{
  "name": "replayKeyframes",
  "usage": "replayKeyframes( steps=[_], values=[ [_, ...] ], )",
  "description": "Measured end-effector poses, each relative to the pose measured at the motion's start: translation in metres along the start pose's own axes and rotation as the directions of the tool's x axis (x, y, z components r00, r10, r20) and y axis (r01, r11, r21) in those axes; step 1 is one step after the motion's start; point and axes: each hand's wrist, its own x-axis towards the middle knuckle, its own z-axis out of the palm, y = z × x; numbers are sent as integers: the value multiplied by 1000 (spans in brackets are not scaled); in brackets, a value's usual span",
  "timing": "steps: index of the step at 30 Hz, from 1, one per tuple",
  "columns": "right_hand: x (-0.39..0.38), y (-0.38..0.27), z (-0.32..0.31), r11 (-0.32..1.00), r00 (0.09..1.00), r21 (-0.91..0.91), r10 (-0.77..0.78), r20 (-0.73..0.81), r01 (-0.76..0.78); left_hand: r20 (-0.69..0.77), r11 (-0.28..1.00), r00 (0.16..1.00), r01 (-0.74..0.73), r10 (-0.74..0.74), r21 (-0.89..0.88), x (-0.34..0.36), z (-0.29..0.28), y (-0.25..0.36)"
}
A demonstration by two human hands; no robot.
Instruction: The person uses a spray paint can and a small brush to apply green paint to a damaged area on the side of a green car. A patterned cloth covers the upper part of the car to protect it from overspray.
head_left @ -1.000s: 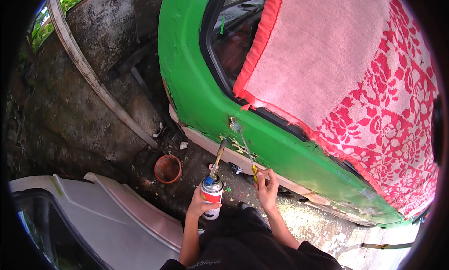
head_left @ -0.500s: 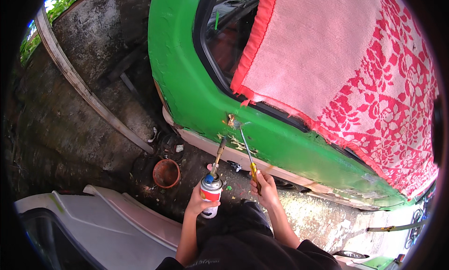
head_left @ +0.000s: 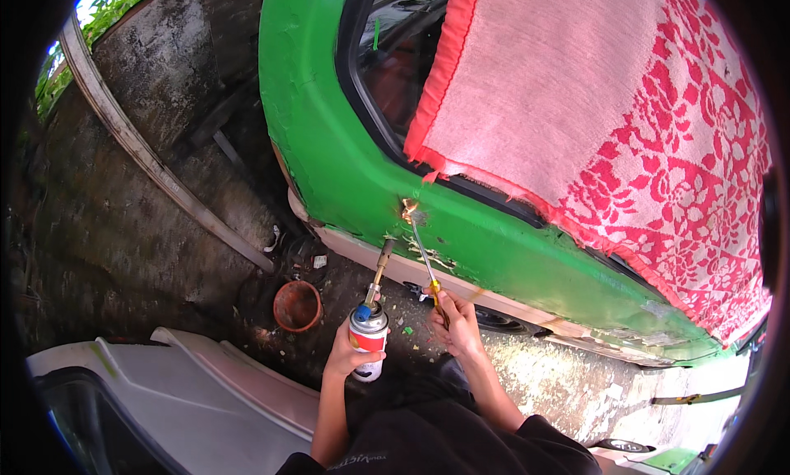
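My left hand [head_left: 346, 353] is wrapped round the can of a gas torch [head_left: 368, 342], white and red with a blue knob. The torch's brass nozzle [head_left: 383, 261] points up at the side of a green vehicle [head_left: 346, 171]. In my right hand [head_left: 457, 325] is a screwdriver [head_left: 435, 289] with a yellow handle and a long metal shaft. Its tip touches a burnt, peeling patch of paint [head_left: 409, 209] below the window, where an orange glow shows. Below that patch, more paint is chipped away to a pale layer.
A pink and red floral towel [head_left: 559, 88] covers much of the vehicle's window area. On the ground stands a terracotta-coloured pot [head_left: 297, 305]. A grey car body part [head_left: 189, 393] lies close on the left, and a curved metal strip [head_left: 156, 166] leans along the dark wall.
The screwdriver's tip has moved up and left onto the burnt patch, with my right hand shifting slightly left. The torch stays almost in place, and the orange glow at the patch is brighter.
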Motion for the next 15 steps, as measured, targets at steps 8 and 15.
replayKeyframes(
  steps=[8,15],
  values=[
    [3,-13,-28,995,1000,-103,1,22,1,-151,995,984,-96,98,22,-20,3,-13],
    [-3,-28,-41,989,999,-144,42,23,-38,-363,977,909,-210,204,23,-41,20,-7]
  ],
)
